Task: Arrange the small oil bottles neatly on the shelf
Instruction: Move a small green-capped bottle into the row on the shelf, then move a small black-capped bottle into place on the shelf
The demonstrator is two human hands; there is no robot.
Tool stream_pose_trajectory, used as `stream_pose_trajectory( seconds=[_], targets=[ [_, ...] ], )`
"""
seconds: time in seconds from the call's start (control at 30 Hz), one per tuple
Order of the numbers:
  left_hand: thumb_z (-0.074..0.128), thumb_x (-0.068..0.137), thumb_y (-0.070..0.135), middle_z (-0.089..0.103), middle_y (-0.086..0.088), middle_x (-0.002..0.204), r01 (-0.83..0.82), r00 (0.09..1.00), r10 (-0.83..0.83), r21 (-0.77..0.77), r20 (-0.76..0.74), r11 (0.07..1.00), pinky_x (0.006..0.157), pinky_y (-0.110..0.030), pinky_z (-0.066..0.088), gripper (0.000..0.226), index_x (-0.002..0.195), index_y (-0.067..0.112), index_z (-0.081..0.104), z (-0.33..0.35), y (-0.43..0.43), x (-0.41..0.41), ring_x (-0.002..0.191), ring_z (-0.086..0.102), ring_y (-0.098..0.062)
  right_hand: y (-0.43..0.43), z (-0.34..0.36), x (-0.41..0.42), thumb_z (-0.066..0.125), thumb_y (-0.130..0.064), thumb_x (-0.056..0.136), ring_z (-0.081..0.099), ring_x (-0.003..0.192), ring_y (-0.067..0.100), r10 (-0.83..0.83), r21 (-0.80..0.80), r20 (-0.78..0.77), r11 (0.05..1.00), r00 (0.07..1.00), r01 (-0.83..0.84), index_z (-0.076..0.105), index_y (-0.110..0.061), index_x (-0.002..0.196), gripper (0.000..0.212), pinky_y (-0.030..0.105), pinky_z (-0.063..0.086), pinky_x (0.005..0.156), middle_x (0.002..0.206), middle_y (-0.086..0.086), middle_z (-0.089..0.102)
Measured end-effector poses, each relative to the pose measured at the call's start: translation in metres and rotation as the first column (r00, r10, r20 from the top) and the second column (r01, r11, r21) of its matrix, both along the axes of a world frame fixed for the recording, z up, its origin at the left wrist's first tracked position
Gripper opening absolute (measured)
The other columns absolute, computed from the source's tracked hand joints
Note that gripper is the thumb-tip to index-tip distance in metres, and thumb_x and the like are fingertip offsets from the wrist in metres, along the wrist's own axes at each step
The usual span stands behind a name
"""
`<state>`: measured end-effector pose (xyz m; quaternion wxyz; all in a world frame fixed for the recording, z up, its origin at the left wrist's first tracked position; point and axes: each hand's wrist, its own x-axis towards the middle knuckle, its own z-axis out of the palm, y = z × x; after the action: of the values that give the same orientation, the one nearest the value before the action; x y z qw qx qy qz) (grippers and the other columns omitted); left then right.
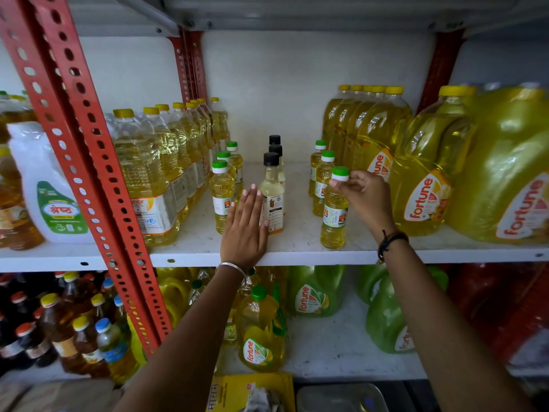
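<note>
Small oil bottles stand in three front-to-back rows on the white shelf (297,254). The left row has green caps, its front bottle (221,200) at the head. The middle row has black caps, with the front bottle (272,200) upright. My left hand (245,227) lies flat with straight fingers between these two front bottles, touching both. The right row has green caps. My right hand (364,194) pinches the neck and cap of its front bottle (334,215), which stands upright near the shelf edge.
Tall yellow-capped oil bottles (166,162) fill the left of the shelf, larger Fortune bottles and jugs (421,173) the right. A red perforated upright (86,138) crosses at left. The shelf below holds more oil jugs and bottles (261,331).
</note>
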<state>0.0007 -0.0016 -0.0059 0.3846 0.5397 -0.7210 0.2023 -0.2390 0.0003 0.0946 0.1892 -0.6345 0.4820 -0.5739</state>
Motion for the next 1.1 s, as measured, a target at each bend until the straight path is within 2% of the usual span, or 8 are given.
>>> stream_pose_trajectory(
  seconds=[0.43, 0.53, 0.6, 0.67, 0.73, 0.8, 0.97, 1.1],
  targets=[
    [0.024, 0.099, 0.035, 0.009, -0.004, 0.158, -0.013, 1.0, 0.013, 0.027, 0.004, 1.0, 0.119, -0.04, 0.005, 0.059, 0.15, 0.008, 0.015, 0.001, 0.001, 0.0, 0.147, 0.003, -0.016, 0.013, -0.006, 0.001, 0.072, -0.027, 0.079, 0.064, 0.092, 0.014, 0.0, -0.008, 0.047, 1.0, 0.999, 0.001, 0.063, -0.008, 0.108, 0.036, 0.007, 0.047, 0.066, 0.103, 0.005, 0.069],
    [0.026, 0.099, 0.034, 0.009, -0.005, 0.158, -0.001, 1.0, 0.001, 0.019, -0.004, 1.0, 0.119, -0.037, 0.001, 0.06, 0.15, 0.007, 0.014, 0.0, 0.003, 0.001, 0.147, 0.0, -0.015, 0.018, -0.01, 0.004, 0.069, -0.04, 0.078, 0.06, 0.104, 0.015, -0.081, -0.012, 0.033, 0.997, 0.996, 0.081, 0.059, -0.012, 0.114, 0.046, 0.02, 0.048, 0.078, 0.114, 0.004, 0.065],
    [0.027, 0.098, 0.034, 0.009, -0.006, 0.158, -0.005, 1.0, 0.005, 0.011, -0.01, 1.0, 0.119, -0.036, -0.002, 0.06, 0.151, 0.007, 0.016, -0.002, 0.006, 0.006, 0.147, 0.0, -0.015, 0.024, -0.01, 0.007, 0.067, -0.046, 0.079, 0.053, 0.108, 0.015, -0.191, -0.129, 0.045, 0.972, 0.981, 0.195, 0.056, -0.014, 0.115, 0.05, 0.025, 0.045, 0.083, 0.119, 0.005, 0.059],
    [0.027, 0.098, 0.034, 0.009, -0.007, 0.158, -0.033, 0.999, 0.033, -0.005, -0.019, 0.999, 0.118, -0.035, -0.004, 0.06, 0.151, 0.007, 0.015, -0.004, 0.011, 0.014, 0.147, -0.001, -0.016, 0.031, -0.006, 0.015, 0.064, -0.044, 0.081, 0.052, 0.106, 0.014, -0.233, -0.309, 0.118, 0.915, 0.965, 0.259, 0.057, -0.013, 0.111, 0.043, 0.015, 0.041, 0.083, 0.115, 0.006, 0.058],
    [0.026, 0.098, 0.033, 0.009, -0.007, 0.158, -0.062, 0.998, 0.061, -0.028, -0.032, 0.998, 0.118, -0.034, -0.007, 0.06, 0.151, 0.007, 0.014, 0.0, 0.014, 0.026, 0.147, -0.002, -0.014, 0.037, -0.002, 0.029, 0.061, -0.038, 0.084, 0.054, 0.102, 0.012, -0.191, -0.406, 0.168, 0.88, 0.967, 0.245, 0.059, -0.012, 0.107, 0.034, 0.007, 0.039, 0.083, 0.109, 0.004, 0.058],
    [0.026, 0.098, 0.033, 0.011, -0.008, 0.159, -0.074, 0.997, 0.072, -0.045, -0.04, 0.996, 0.118, -0.034, -0.008, 0.06, 0.151, 0.008, 0.014, 0.007, 0.015, 0.038, 0.147, -0.003, -0.013, 0.037, -0.001, 0.047, 0.06, -0.034, 0.086, 0.058, 0.099, 0.014, -0.114, -0.429, 0.162, 0.886, 0.98, 0.174, 0.06, -0.012, 0.103, 0.028, 0.013, 0.045, 0.084, 0.106, 0.005, 0.062],
    [0.026, 0.098, 0.033, 0.011, -0.009, 0.159, -0.093, 0.995, 0.091, -0.038, -0.048, 0.995, 0.118, -0.037, -0.002, 0.06, 0.151, 0.008, 0.015, 0.01, 0.01, 0.062, 0.147, 0.003, -0.018, 0.016, -0.005, 0.089, 0.06, -0.024, 0.088, 0.06, 0.102, 0.018, 0.028, -0.334, 0.078, 0.943, 0.997, 0.0, 0.059, -0.009, 0.106, 0.024, 0.026, 0.048, 0.087, 0.109, 0.009, 0.065],
    [0.026, 0.098, 0.033, 0.007, -0.007, 0.16, -0.078, 0.995, 0.076, -0.022, -0.06, 0.997, 0.118, -0.036, -0.004, 0.061, 0.152, 0.009, 0.012, 0.007, 0.008, 0.065, 0.147, 0.003, -0.019, -0.009, -0.004, 0.112, 0.058, -0.02, 0.09, 0.055, 0.116, 0.017, 0.11, -0.1, 0.055, 0.99, 0.992, -0.104, 0.049, -0.011, 0.125, 0.037, 0.028, 0.044, 0.097, 0.128, 0.008, 0.058]
  ],
)
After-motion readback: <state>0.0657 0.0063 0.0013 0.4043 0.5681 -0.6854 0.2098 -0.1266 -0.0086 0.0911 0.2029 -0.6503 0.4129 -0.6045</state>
